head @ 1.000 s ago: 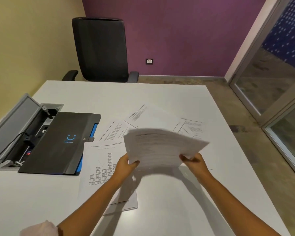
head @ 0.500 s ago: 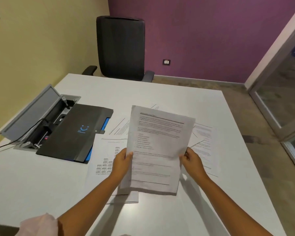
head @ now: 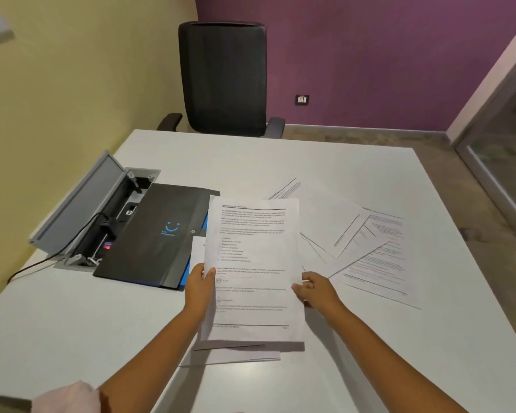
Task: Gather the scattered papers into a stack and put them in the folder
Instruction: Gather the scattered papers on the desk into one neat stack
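A stack of papers [head: 252, 272] is held above the desk [head: 280, 156], its side edges pinched by left hand [head: 199, 289] and right hand [head: 316, 290].

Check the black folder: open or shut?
Shut. The folder lies flat on the table, its cover flap down, with only blue edges showing.

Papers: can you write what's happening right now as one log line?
left hand: grips held papers | right hand: grips same | loose papers: on table | folder: closed
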Demonstrator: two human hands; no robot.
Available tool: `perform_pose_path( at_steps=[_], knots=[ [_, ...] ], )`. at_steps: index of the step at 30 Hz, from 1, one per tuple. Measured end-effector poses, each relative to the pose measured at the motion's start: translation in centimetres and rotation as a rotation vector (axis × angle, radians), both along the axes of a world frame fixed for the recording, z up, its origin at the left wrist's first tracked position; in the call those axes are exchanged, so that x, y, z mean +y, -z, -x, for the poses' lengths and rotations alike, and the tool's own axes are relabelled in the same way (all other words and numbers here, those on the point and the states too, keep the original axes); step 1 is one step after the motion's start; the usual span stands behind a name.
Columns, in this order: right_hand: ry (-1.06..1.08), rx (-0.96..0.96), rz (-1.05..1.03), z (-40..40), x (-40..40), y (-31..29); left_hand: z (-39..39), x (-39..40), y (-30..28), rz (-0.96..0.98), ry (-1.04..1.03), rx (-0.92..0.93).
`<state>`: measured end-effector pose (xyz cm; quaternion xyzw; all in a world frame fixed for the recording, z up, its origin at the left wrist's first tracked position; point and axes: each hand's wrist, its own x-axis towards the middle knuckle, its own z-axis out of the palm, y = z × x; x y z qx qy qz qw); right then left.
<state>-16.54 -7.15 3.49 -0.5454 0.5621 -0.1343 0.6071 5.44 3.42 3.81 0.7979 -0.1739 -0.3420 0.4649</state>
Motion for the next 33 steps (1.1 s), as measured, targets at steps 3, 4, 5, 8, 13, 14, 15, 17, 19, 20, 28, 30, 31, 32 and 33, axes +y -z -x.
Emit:
perform_pose_path(
  at_steps=[3, 4, 5, 8, 13, 14, 15, 17, 19, 20, 28, 30, 31, 32, 33],
  knots=[
    [-0.016, 0.079, -0.038, -1.0, 0.6, 1.2, -1.0, 0.9, 1.0, -0.069, -0.049, -0.021],
    [-0.033, 0.146, -0.031, -1.2, 0.7, 1.7, -1.1, 1.3, 1.5, -0.111, -0.094, -0.033],
    [-0.061, 0.227, -0.018, -1.3, 0.9, 2.3, -1.1, 1.9, 2.1, -0.167, -0.150, -0.053],
    [-0.144, 0.336, -0.077, -1.3, 1.7, 3.3, -0.8, 3.7, 3.5, -0.336, -0.211, -0.103],
    [-0.195, 0.350, -0.165, -2.1, 3.6, 3.4, -1.5, 4.2, 4.7, -0.306, 0.010, 0.156],
    [-0.185, 0.339, -0.155, -2.2, 3.7, 3.4, -1.5, 4.2, 4.8, -0.289, 0.051, 0.164],
    [-0.178, 0.321, -0.149, -2.3, 3.8, 3.4, -1.5, 4.1, 4.7, -0.264, 0.076, 0.155],
    [-0.152, 0.297, -0.153, -2.3, 3.8, 3.1, -1.3, 4.0, 4.5, -0.204, 0.100, 0.134],
    [-0.132, 0.287, -0.163, -2.0, 3.8, 2.8, -1.0, 4.0, 3.9, -0.140, 0.114, 0.134],
    [-0.117, 0.268, -0.176, -1.9, 3.9, 2.5, -1.0, 4.0, 3.6, -0.103, 0.119, 0.139],
    [0.029, -0.136, -0.089, -0.5, 3.3, -1.6, -2.8, 3.1, -0.5, 0.224, 0.197, 0.154],
    [0.058, -0.103, 0.031, -0.9, 2.6, -2.8, -2.9, 2.6, -1.6, 0.290, 0.207, 0.151],
    [0.089, -0.109, 0.078, -1.1, 2.3, -3.3, -2.9, 2.3, -2.1, 0.317, 0.212, 0.153],
    [0.122, -0.121, 0.117, -1.3, 1.9, -3.8, -2.8, 2.0, -2.5, 0.341, 0.216, 0.159],
    [0.146, -0.133, 0.148, -1.6, 1.7, -4.3, -2.8, 1.8, -2.7, 0.356, 0.219, 0.162]
  ],
)
